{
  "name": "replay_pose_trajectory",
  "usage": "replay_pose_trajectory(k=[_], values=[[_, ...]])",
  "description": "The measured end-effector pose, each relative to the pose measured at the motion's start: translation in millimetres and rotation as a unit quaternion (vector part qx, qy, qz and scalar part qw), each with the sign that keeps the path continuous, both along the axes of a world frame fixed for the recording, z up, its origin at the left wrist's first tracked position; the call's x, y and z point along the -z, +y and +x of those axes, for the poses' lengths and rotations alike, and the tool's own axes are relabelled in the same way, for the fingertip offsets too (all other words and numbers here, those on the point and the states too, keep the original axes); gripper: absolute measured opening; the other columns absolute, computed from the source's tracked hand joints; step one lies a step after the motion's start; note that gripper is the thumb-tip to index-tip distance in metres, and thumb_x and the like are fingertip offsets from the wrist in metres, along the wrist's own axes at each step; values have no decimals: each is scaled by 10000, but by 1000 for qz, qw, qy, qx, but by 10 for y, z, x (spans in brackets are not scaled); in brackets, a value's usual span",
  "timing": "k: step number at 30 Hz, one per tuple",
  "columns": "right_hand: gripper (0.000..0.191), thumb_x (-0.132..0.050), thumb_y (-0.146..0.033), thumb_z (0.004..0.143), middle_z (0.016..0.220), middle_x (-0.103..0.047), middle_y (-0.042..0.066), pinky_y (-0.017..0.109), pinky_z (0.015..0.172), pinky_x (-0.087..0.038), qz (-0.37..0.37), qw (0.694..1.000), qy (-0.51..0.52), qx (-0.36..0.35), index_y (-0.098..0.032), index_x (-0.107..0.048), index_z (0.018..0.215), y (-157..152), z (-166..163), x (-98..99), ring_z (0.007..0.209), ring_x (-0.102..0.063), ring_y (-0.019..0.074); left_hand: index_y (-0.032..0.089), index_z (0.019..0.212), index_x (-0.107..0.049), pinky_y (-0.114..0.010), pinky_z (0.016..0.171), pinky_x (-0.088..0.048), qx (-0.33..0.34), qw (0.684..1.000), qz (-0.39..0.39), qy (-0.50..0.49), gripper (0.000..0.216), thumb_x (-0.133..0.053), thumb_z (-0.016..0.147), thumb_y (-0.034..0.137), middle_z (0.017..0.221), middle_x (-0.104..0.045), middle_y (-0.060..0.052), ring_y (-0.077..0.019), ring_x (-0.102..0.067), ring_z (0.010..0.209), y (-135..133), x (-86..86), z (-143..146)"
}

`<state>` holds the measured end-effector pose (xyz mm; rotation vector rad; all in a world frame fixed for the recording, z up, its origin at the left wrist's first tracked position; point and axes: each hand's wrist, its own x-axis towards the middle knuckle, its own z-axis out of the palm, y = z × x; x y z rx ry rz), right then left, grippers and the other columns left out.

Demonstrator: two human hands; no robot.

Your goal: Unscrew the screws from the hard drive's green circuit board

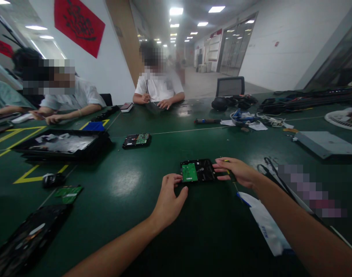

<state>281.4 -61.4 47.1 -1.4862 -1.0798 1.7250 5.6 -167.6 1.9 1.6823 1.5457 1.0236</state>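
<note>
The bench (129, 223) is showing a smooth, glossy top. The central hard drive (206, 171) is presenting a matt casing; the flat enclosure (326, 140) is displaying smooth, metal-looking faces. The tray (102, 142) is looking like plastic, the wall hanging (79, 27) like paper.

Hands (170, 194) at hard drive (204, 170), green table (106, 231)

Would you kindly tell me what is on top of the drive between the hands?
On the drive, at its left, sits a green board; what lies beneath it is covered.
</note>
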Motion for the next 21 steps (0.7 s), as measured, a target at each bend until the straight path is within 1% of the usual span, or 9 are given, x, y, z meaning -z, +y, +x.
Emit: replay_pose_trajectory(k=[2, 5, 7, 9, 11, 13, 17, 19, 21], values=[[313, -723, -265, 930, 1326, -662, 192, 395, 857, -659, -3, 999, 33, 9, -168, -601, 1200, 89, 4, 11, 1156, -698, 257, 258, 1254, -565, -473, 1102, -520, 1, 1000, 6, 2, 342, -605, 929, 358, 1321, -535, -108, -266, -624, 1232, -10, 11, 24], [246, -682, -226, 956, 1278, -682, 213, 380, 946, -622, -2, 996, 75, 52, -143, -591, 1169, 152, -6, 41, 1169, -698, 242, 252, 1231, -577, -478, 1072, -534, 5, 1000, 3, -1, 333, -622, 921, 364, 1292, -566, -110, -270, -637, 1206, 20, 45, 19], [252, -685, -230, 958, 1280, -670, 231, 383, 1002, -594, 5, 994, 93, 63, -123, -586, 1164, 134, -2, 47, 1195, -685, 252, 240, 1257, -559, -481, 1047, -550, 23, 1000, -7, -15, 370, -623, 924, 387, 1279, -589, -121, -278, -649, 1201, 50, 62, -11], [262, -692, -244, 956, 1280, -663, 229, 408, 1026, -581, 10, 993, 98, 62, -124, -589, 1165, 78, 17, 30, 1209, -675, 267, 230, 1288, -549, -503, 1046, -544, 20, 1000, -6, 5, 438, -631, 919, 452, 1286, -597, -135, -296, -644, 1206, 86, 66, -56], [247, -681, -256, 964, 1287, -656, 209, 439, 1033, -577, 9, 993, 102, 62, -141, -596, 1165, 0, 42, -7, 1217, -667, 274, 230, 1327, -544, -531, 1092, -503, 10, 998, 10, 60, 559, -673, 875, 533, 1367, -557, -145, -330, -594, 1279, 139, 58, -111], [238, -678, -266, 964, 1283, -648, 192, 461, 1032, -579, 2, 993, 96, 70, -160, -601, 1162, -87, 60, -50, 1218, -657, 278, 230, 1427, -480, -559, 1152, -436, 7, 995, 21, 102, 746, -721, 818, 586, 1469, -502, -161, -366, -510, 1376, 224, 49, -170], [179, -674, -263, 962, 1148, -650, 146, 445, 1012, -597, -14, 992, 93, 82, -183, -625, 1114, -243, 51, -108, 1099, -684, 247, 217, 1577, -298, -638, 1198, -311, 63, 986, 13, 154, 1101, -805, 698, 645, 1590, -411, -191, -441, -350, 1483, 466, 48, -261], [167, -667, -265, 968, 1076, -639, 120, 441, 995, -607, -24, 992, 99, 79, -183, -624, 1107, -293, 27, -110, 994, -699, 220, 212, 1622, -196, -633, 1211, -278, 87, 983, 7, 164, 1217, -816, 675, 661, 1630, -363, -196, -447, -286, 1514, 572, 53, -276], [174, -663, -268, 972, 1061, -630, 115, 441, 984, -612, -38, 991, 103, 71, -173, -616, 1110, -314, -1, -94, 945, -704, 210, 204, 1636, -152, -628, 1217, -255, 97, 981, 2, 170, 1278, -820, 656, 680, 1643, -345, -198, -445, -268, 1519, 635, 56, -273]])
